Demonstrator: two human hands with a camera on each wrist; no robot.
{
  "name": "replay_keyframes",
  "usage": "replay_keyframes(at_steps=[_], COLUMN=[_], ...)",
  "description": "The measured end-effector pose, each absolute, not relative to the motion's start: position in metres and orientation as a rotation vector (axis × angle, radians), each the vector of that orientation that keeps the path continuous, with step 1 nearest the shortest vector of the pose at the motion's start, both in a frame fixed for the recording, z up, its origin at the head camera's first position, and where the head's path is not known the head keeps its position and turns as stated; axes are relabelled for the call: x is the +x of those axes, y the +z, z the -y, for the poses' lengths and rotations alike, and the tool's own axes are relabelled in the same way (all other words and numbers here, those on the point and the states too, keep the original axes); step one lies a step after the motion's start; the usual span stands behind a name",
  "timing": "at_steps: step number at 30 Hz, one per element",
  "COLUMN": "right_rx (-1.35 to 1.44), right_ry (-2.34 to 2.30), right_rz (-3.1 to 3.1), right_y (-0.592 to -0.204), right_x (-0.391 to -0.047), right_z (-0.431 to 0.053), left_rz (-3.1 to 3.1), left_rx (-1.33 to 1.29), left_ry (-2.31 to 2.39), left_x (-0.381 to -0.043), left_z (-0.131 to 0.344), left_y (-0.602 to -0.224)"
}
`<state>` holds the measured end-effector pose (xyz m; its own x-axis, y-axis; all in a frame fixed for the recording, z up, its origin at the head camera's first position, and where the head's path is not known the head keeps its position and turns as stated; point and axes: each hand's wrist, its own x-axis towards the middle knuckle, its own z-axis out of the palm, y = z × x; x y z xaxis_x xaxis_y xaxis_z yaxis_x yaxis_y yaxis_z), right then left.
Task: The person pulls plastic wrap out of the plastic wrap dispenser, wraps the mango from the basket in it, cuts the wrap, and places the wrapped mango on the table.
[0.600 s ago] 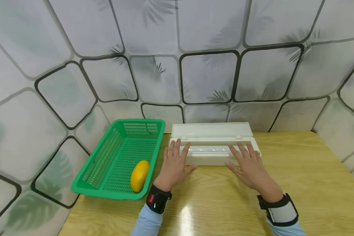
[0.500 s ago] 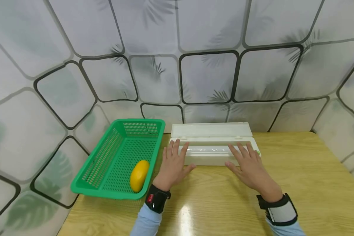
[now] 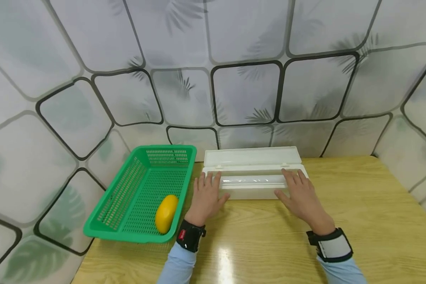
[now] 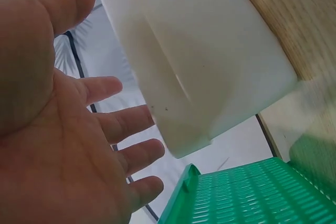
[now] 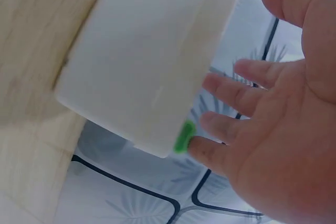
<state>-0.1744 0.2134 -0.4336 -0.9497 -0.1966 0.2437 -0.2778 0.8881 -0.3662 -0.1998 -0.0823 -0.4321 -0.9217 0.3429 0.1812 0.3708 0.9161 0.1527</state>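
1. Your left hand (image 3: 206,199) and right hand (image 3: 303,199) hang over opposite ends of the white box (image 3: 257,193), which lies lengthwise on the worktop (image 3: 262,236), just right of the green basket (image 3: 127,238).
2. Your fingers (image 4: 140,157) on both hands are spread wide and grip nothing; whether any fingertip touches the rim, you cannot tell from these views.
3. To steady the box, set both hands evenly near its ends, thumbs towards the front wall, so that it should not twist or slide.
4. Press lightly: the walls look like thin, stiff plastic and could flex. Mind the green tab (image 5: 185,136) by your right little finger.
5. Leave the lid (image 3: 252,157) folded back behind the tray so its hinges take no strain.
6. Inside the box, the clear, glossy roll (image 3: 252,180) looks smooth and perhaps slippery.
7. The worktop has pale wood grain and a slight shine, so the box may skid.
8. In the basket's slotted plastic mesh rests a smooth, oval yellow fruit (image 3: 166,214), well clear of your hands.
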Motion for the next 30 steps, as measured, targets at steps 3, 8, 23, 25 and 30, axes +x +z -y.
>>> replay_keyframes(at_steps=[3, 8, 23, 25, 30], right_rx=[0.348, 0.32, 0.264, 0.264, 0.261], right_ry=[0.607, 0.585, 0.533, 0.534, 0.519], right_rz=[2.843, 2.84, 2.939, 2.947, 2.956], right_y=[-0.436, -0.436, -0.441, -0.443, -0.444], right_x=[-0.176, -0.178, -0.181, -0.181, -0.179], right_z=[-0.215, -0.218, -0.218, -0.218, -0.217], left_rz=[2.94, 2.963, 2.941, 2.938, 2.943], left_rx=[-0.538, -0.533, -0.539, -0.535, -0.53], left_ry=[-0.283, -0.309, -0.351, -0.36, -0.404], left_x=[-0.201, -0.204, -0.213, -0.214, -0.216], left_z=[0.083, 0.084, 0.084, 0.084, 0.085], left_y=[-0.434, -0.437, -0.441, -0.44, -0.44])
